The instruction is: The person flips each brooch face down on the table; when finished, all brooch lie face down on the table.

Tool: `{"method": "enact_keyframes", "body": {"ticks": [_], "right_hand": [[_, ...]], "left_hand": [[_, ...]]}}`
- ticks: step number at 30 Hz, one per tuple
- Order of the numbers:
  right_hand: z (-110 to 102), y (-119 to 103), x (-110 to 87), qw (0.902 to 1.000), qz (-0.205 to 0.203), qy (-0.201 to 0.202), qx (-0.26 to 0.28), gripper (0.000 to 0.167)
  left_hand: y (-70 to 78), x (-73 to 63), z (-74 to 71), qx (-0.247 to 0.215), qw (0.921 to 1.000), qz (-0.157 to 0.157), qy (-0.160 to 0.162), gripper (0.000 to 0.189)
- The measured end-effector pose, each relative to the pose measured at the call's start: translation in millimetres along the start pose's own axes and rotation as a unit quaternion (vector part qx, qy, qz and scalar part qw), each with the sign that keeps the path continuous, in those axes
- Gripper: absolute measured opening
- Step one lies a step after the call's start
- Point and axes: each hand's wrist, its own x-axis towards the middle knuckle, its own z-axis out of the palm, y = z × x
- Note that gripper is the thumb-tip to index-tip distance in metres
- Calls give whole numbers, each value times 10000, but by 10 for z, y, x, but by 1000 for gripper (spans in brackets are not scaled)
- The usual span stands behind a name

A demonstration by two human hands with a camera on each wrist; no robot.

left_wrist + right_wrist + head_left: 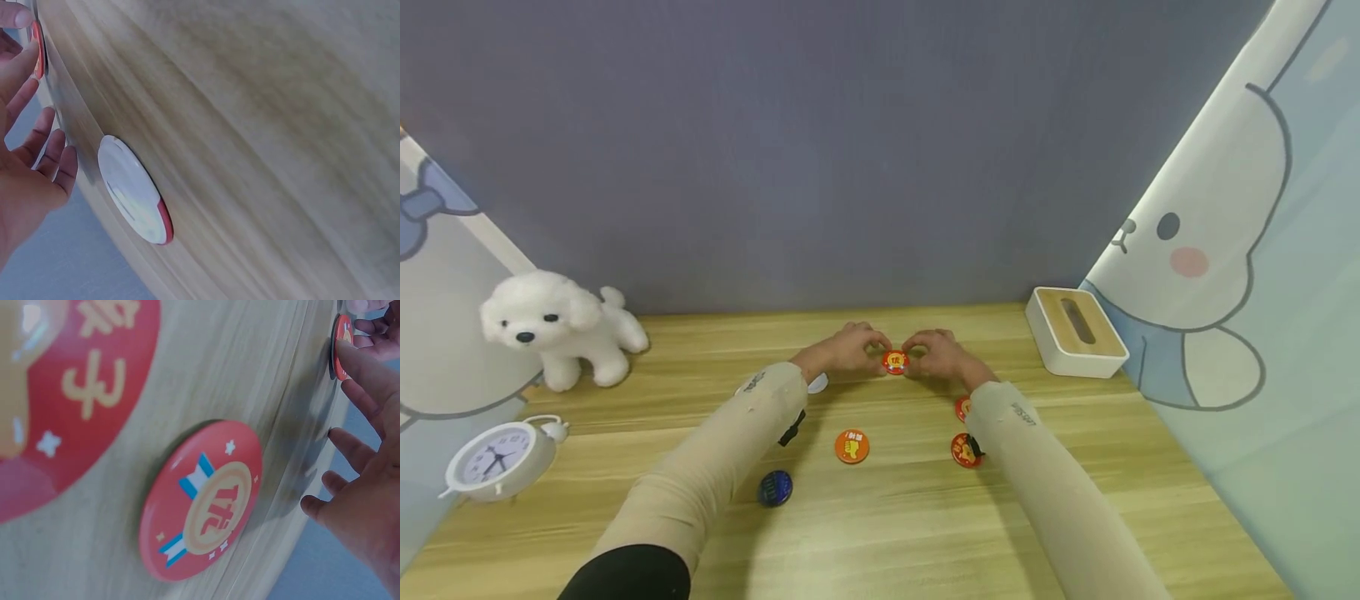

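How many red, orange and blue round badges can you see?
Glossy red round badges: 3
Orange round badge with a yellow thumbs-up: 1
Glossy dark-blue round badge: 1
Total: 5

I left out the mostly white round badge with a red edge; others could be hidden.

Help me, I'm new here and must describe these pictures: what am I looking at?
No machine here: these are a person's bare left hand and right hand. The wide picture comes from a camera on the head; the other two from one on each wrist. Both hands hold a red badge between them. On the wooden table lie an orange badge, a blue badge, a mostly white badge and two more red badges. A toy dog, an alarm clock and a tissue box stand toward the sides.
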Motion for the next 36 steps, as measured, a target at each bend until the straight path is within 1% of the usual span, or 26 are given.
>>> {"method": "enact_keyframes", "body": {"ticks": [6,11,18,21,27,31,36], "right_hand": [[-16,3,5,10000,48,-80,35,45],[-23,7,22,10000,15,-57,42,45],[-8,-7,59,10000,5,48,14,39],[-6,-15,65,9999,10,102,84,33],[-21,-48,79,9995,-188,238,86,25],[-37,-65,83,9987,-349,358,26,22],[-42,-83,73,9967,-636,497,-107,18]], "left_hand": [[-1,57,2,126,9999,-8,16,45],[3,73,5,57,9999,-84,104,44],[17,91,0,-27,9998,-170,34,41],[22,109,11,-12,10000,-78,15,37],[31,134,4,111,9998,174,59,27],[32,120,-27,189,9993,297,129,23],[26,77,-62,88,9991,382,158,19]]}}
